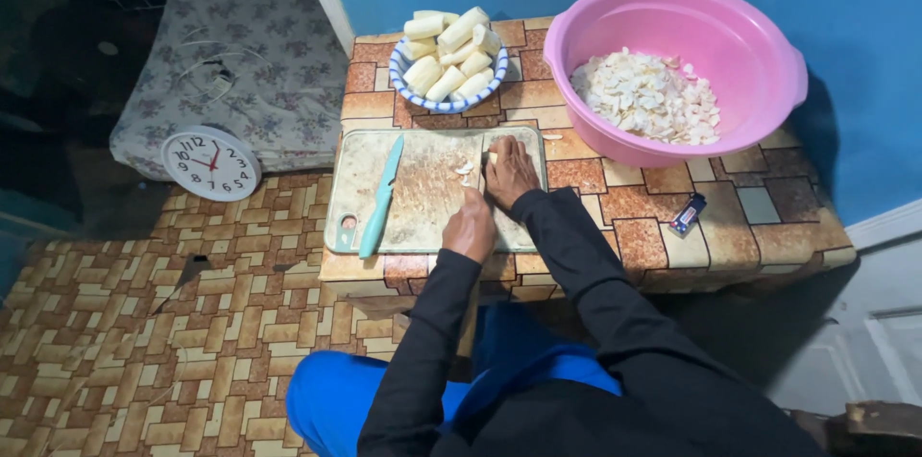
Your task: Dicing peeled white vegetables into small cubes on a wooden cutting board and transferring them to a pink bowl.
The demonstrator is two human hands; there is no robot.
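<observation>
Left grip (470, 227) holds knife (blade mostly hidden) beside right-hand-pinned cassava piece (492, 158).

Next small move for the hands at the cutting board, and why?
Probably one more slice. The right hand pins a pale peeled piece on the cutting board, the left hand sits just behind it, seemingly on a knife, though the blade is hard to see. A few cut slices lie alongside; the pink basin already holds many.

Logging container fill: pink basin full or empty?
Partly filled: pink basin holds pale cut pieces across its bottom, walls mostly bare.
</observation>
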